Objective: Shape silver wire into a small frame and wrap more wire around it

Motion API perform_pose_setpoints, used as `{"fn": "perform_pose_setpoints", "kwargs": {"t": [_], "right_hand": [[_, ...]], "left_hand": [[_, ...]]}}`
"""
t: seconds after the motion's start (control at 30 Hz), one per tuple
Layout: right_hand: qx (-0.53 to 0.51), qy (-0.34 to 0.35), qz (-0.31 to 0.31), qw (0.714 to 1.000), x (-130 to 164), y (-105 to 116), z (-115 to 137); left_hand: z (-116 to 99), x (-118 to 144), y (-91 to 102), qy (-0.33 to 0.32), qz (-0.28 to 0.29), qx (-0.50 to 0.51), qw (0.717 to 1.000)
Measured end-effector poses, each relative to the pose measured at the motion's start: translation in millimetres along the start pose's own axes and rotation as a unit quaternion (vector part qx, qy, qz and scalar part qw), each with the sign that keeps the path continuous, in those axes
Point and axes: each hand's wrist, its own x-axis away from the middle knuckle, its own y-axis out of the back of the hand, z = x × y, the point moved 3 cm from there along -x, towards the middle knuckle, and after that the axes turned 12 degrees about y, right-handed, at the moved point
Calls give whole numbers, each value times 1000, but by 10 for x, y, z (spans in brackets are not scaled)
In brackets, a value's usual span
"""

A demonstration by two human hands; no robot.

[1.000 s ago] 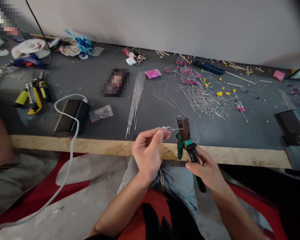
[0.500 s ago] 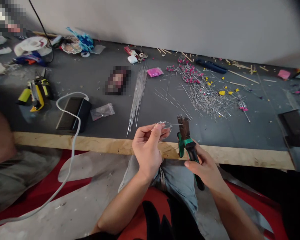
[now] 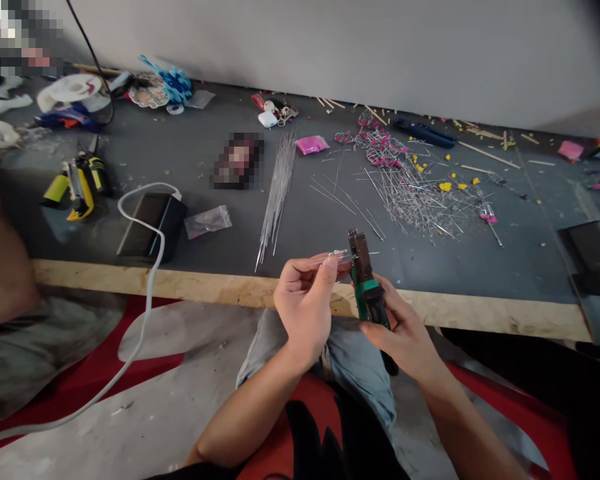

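Observation:
Between thumb and fingers, my left hand pinches a bent piece of thin silvery wire just above the table's front edge. My right hand is wrapped round the green-and-black handles of a pair of pliers. The dark plier jaws meet the wire close to my left fingertips, and a straight wire end sticks out to the right of them. Behind my hands lies a bundle of straight wires. To the right is a heap of bent wire pieces, some with pink bits on them.
A pink packet, a phone and keys with a white case lie farther back. At left are a power bank with a white cable, a yellow cutter and another person's arm.
My left hand has moved right and the pliers slightly left, so the jaws now sit over the wire by my fingertips. The plier handles look closer together.

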Motion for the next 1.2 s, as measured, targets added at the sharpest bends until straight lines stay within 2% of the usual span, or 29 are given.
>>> {"fn": "perform_pose_setpoints", "kwargs": {"t": [0.37, 0.6, 0.77, 0.93, 1.03, 1.2], "right_hand": [[-27, -48, -20, 998, -25, -48, -21], [67, -74, -21, 995, -10, -41, -91], [112, -48, -24, 992, -63, -48, -117], [144, -50, -21, 988, -133, -29, -186], [120, -51, -18, 991, -192, 10, -188], [-13, -117, 13, 993, -240, 188, -234]], "left_hand": [[-3, -31, 29, 48, 0, 10, 999], [51, -20, 33, 71, 6, 18, 997], [101, -42, 52, 84, 1, 26, 996], [153, -90, 61, 94, -8, 41, 995], [173, -158, 38, 107, -15, 27, 994], [137, -404, 71, 126, -20, 42, 991]]}}
